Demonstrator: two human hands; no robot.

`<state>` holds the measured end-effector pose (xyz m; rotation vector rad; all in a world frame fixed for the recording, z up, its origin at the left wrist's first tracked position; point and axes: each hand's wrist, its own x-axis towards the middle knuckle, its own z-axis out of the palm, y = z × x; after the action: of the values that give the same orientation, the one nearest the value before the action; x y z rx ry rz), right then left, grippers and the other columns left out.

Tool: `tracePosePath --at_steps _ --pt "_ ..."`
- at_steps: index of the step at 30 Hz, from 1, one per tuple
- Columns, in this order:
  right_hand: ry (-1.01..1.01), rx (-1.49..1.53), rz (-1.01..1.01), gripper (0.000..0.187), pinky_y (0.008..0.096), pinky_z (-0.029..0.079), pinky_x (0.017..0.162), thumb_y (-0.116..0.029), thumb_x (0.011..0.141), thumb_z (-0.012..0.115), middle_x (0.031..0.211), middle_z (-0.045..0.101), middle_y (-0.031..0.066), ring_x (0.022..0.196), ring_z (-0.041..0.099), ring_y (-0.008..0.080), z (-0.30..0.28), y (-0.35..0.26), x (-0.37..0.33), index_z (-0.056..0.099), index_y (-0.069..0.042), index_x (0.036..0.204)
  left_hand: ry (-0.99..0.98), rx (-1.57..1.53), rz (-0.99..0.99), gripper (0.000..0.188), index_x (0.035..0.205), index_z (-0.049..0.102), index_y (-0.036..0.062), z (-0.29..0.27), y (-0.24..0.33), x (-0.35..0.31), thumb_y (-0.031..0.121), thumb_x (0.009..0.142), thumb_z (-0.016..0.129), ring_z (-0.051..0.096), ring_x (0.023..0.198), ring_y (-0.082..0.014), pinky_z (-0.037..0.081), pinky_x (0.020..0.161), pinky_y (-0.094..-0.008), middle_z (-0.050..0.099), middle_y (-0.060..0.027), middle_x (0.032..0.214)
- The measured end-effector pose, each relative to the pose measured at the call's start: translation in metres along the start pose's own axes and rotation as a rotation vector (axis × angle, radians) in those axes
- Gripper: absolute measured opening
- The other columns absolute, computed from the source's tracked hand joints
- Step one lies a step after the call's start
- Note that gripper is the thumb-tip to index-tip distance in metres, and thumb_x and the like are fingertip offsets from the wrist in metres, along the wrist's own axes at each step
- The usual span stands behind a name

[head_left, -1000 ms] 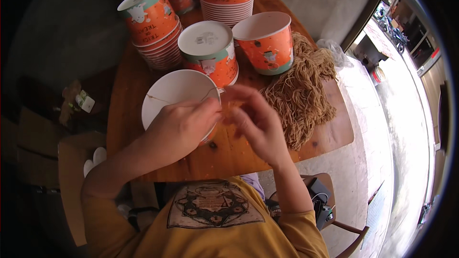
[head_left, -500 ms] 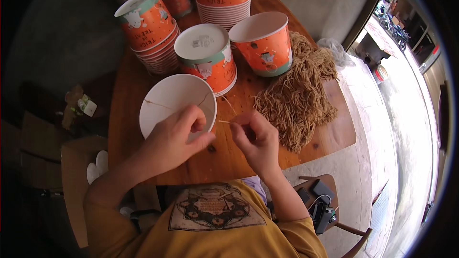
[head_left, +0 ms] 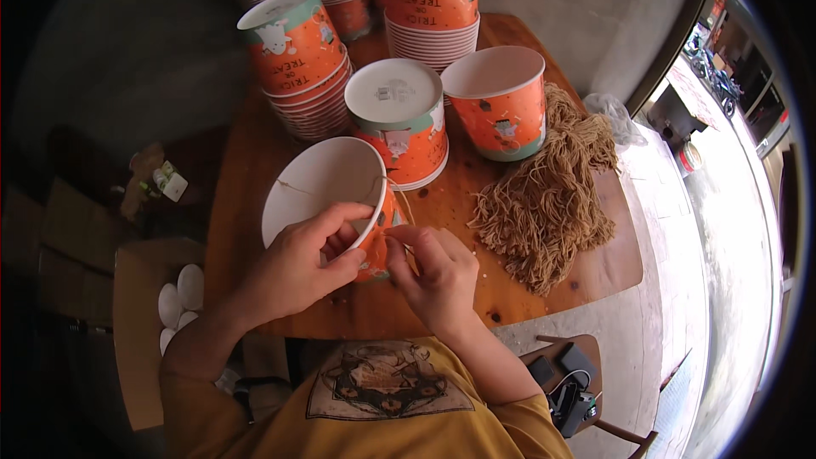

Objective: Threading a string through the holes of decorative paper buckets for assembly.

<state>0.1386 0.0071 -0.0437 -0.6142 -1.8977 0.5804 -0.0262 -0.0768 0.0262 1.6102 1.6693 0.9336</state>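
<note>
A white-lined orange paper bucket [head_left: 314, 172] leans on its side near the front of the wooden table, its mouth turned left and toward me. My left hand [head_left: 297, 259] grips its near rim, fingers inside and thumb on the outer wall. A thin tan string [head_left: 408, 206] passes through the wall near the rim and hangs in a loop outside; another bit shows inside at the far left. Close against the orange wall, my right hand [head_left: 438, 276] pinches the string with thumb and forefinger. The exact spot between those fingertips is partly hidden.
Behind stand an upturned bucket [head_left: 395, 93], an upright bucket [head_left: 497, 68] and stacks of nested buckets [head_left: 297, 47]. A heap of cut tan strings [head_left: 544, 212] lies to the right. A cardboard box [head_left: 140, 323] with white round pieces stands left; a chair [head_left: 565, 357] stands right.
My left hand has closed on the bucket's rim, and the bucket now shows more of its orange side. My right hand has moved with the string up to that wall. The whole view has shifted.
</note>
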Motion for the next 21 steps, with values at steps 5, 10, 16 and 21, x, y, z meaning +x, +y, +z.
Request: tracePosePath --at_steps 5,10,16,21 --pt "-0.010 -0.019 -0.061 0.015 0.0346 0.048 0.054 -0.003 0.077 0.074 0.070 0.063 0.0067 0.059 0.059 0.0235 0.007 -0.003 0.005 0.065 -0.008 0.088 -0.025 -0.069 -0.034 0.043 0.131 0.049 0.0038 -0.003 -0.002 -0.001 0.001 0.089 0.060 0.060 0.077 -0.0106 0.051 0.069 -0.0273 0.064 -0.0056 0.088" --pt "-0.029 -0.105 -0.069 0.016 0.0352 0.049 0.056 -0.012 0.079 0.074 0.071 0.060 0.0040 0.062 0.060 0.0220 0.006 -0.005 0.003 0.062 -0.010 0.089 -0.058 -0.081 -0.086 0.043 0.132 0.050 0.0033 -0.004 -0.002 -0.001 0.001 0.090 0.061 0.058 0.084 -0.0080 0.049 0.078 -0.0266 0.063 -0.0023 0.094" --pt "-0.024 -0.251 -0.109 0.012 0.0340 0.047 0.055 -0.010 0.081 0.070 0.069 0.056 0.0029 0.060 0.056 0.0207 0.003 -0.004 -0.001 0.061 -0.009 0.088 -0.047 -0.175 0.006 0.027 0.121 0.055 0.0019 0.002 -0.006 0.007 0.006 0.095 0.057 0.060 0.077 -0.0104 0.051 0.070 -0.0274 0.064 -0.0043 0.087" --pt "-0.025 -0.302 -0.107 0.012 0.0332 0.047 0.056 -0.008 0.082 0.069 0.068 0.054 0.0024 0.059 0.055 0.0197 -0.002 0.001 -0.008 0.060 -0.008 0.090 -0.135 -0.258 -0.129 0.013 0.105 0.058 -0.0002 0.014 -0.013 0.026 0.009 0.098 0.053 0.061 0.078 -0.0117 0.051 0.071 -0.0294 0.066 -0.0051 0.086"
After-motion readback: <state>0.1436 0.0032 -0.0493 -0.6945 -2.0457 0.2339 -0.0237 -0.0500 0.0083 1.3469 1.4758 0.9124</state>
